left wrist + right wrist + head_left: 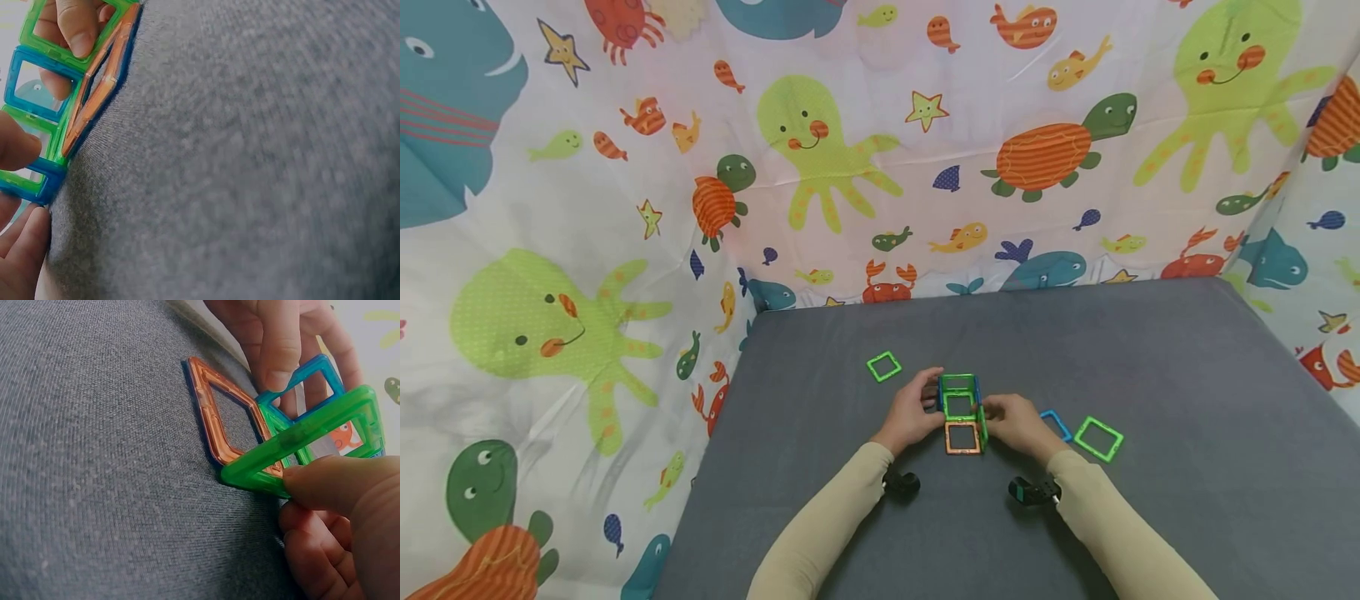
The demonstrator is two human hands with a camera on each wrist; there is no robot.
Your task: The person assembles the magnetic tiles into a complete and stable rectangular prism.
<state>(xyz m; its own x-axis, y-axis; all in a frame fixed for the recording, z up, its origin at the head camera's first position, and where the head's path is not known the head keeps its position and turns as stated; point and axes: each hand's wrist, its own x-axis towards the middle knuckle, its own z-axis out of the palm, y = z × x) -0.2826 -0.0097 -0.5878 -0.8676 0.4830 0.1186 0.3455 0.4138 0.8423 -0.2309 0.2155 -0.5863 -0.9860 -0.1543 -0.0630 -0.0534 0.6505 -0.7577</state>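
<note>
On the grey surface stands a small open structure of see-through magnetic tiles, with an orange square tile (206, 419) lying flat at its near end. My right hand (1017, 425) pinches an upright green square tile (294, 436) beside the orange one, thumb on its face and fingers behind. At the structure's left side my left hand (912, 414) holds a blue tile (335, 376) between thumb and fingers. Another green tile (958, 377) forms the far wall. In the left wrist view, blue and green frames stand in a row along the orange tile.
A loose green square (883, 353) lies beyond my left hand. To the right of my right hand lie a blue tile (1063, 423), partly covered by it, and another green square (1098, 457). A curtain (865, 267) printed with sea animals borders the far and left sides.
</note>
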